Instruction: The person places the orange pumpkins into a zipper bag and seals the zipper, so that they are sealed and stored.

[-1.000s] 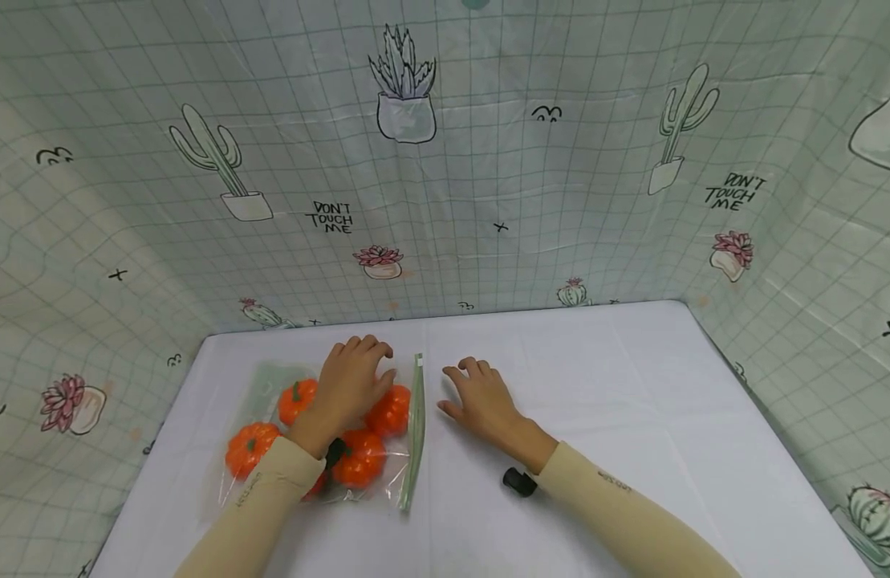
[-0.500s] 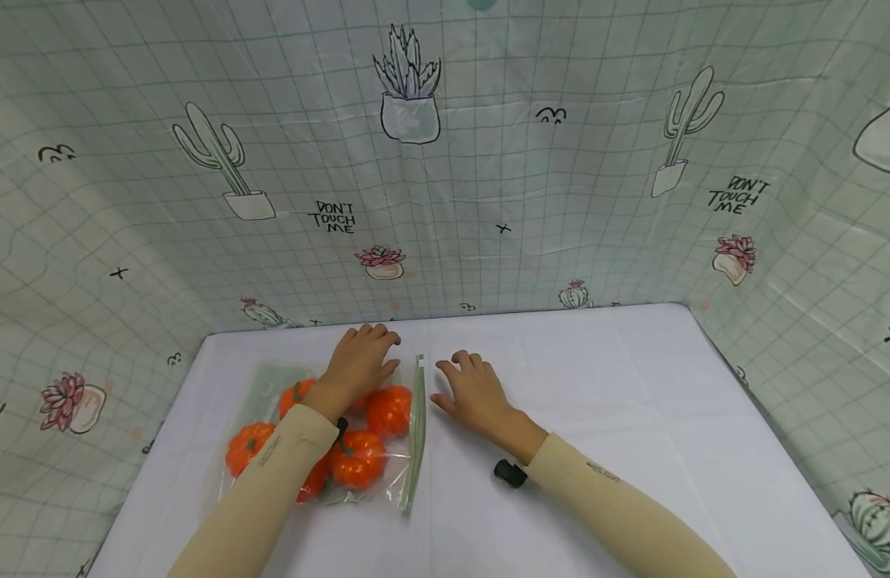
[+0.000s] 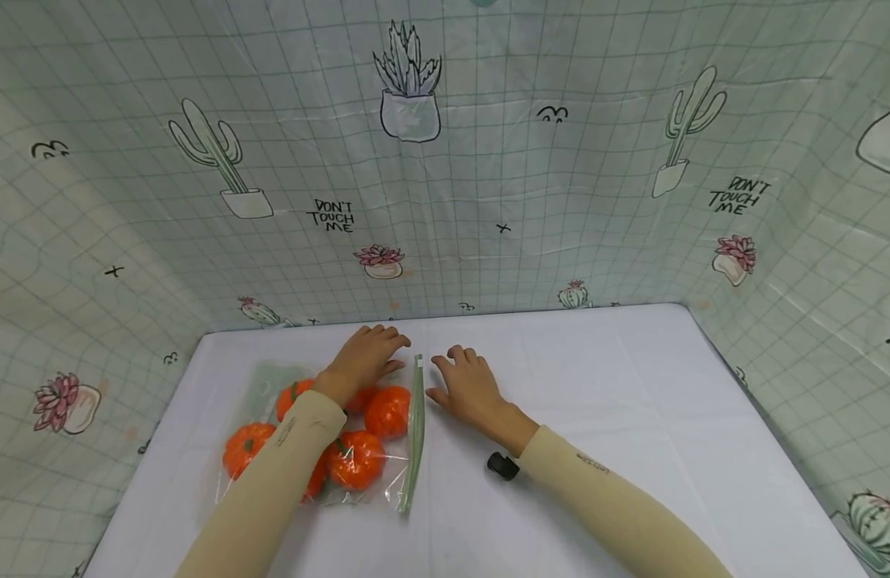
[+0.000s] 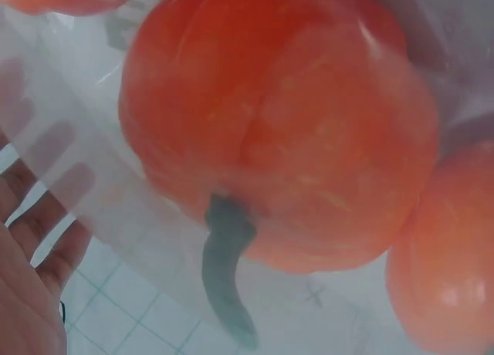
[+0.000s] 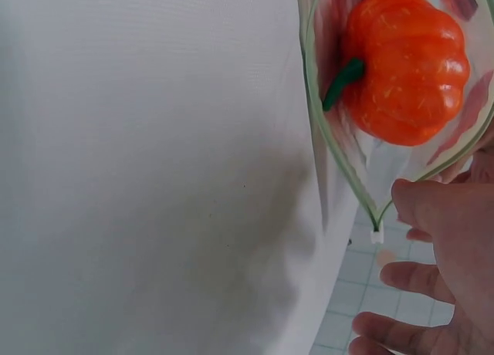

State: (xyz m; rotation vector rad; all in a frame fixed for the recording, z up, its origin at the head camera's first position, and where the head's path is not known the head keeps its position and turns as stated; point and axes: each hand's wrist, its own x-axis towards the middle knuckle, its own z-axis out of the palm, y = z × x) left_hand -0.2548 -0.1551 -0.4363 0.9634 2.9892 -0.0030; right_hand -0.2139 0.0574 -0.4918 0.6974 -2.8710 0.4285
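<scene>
A clear zip bag (image 3: 397,478) lies on the table with several orange toy pumpkins (image 3: 356,460) inside. Its green zip strip (image 3: 416,433) faces right, and a small white slider (image 5: 377,235) sits at the strip's far end. The right wrist view shows the strip's two lips apart, with a pumpkin (image 5: 405,69) behind them. Over the bag's far edge is my left hand (image 3: 365,357), fingers loosely bent, holding nothing. My right hand (image 3: 473,393) hovers just right of the strip with thumb and fingers spread. Whether its thumb touches the bag is unclear.
A white cloth covers the table (image 3: 596,385). Behind and at both sides hangs a grid-patterned curtain (image 3: 459,177) printed with cacti. A black wrist camera (image 3: 502,466) sits beneath the right wrist.
My left hand has moved away and to the right, toward the strip's far end. My right hand has shifted slightly left, closer to the strip. The bag stays in place.
</scene>
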